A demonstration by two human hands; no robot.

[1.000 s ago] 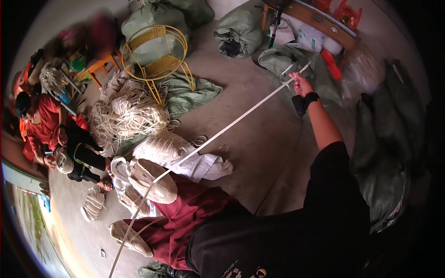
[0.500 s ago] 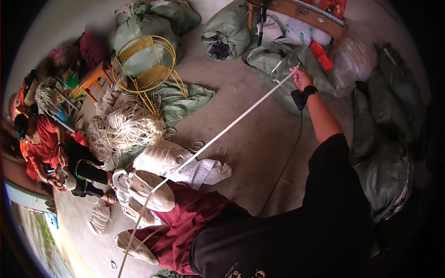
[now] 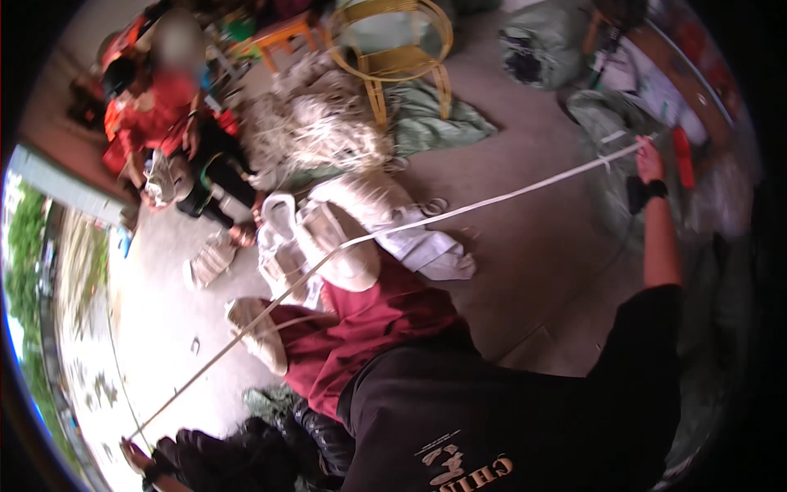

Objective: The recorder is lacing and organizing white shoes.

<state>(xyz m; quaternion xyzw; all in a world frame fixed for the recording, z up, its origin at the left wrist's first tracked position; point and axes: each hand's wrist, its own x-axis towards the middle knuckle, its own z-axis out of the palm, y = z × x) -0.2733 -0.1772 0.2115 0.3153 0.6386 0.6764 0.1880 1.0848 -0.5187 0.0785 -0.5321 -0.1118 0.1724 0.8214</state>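
Observation:
A long white cord stretches across the view, passing over a beige shoe at the end of my maroon trouser leg. At the far right my right hand is closed around one end, its arm held out straight. My left hand is at the lower left, where the cord's other end meets its fingers; they look closed on it, though small and blurred. The second beige shoe lies below the cord. White footwear sits beside the first shoe.
A seated person in red handles a pale shoe at the upper left. A heap of pale cords, a yellow chair and a white sack lie beyond my feet. Dark bundles are near my left arm.
The view has swung toward the left, bringing my left hand and the bright outdoor ground into sight. My right hand still holds the cord, which now sags slightly and appears longer.

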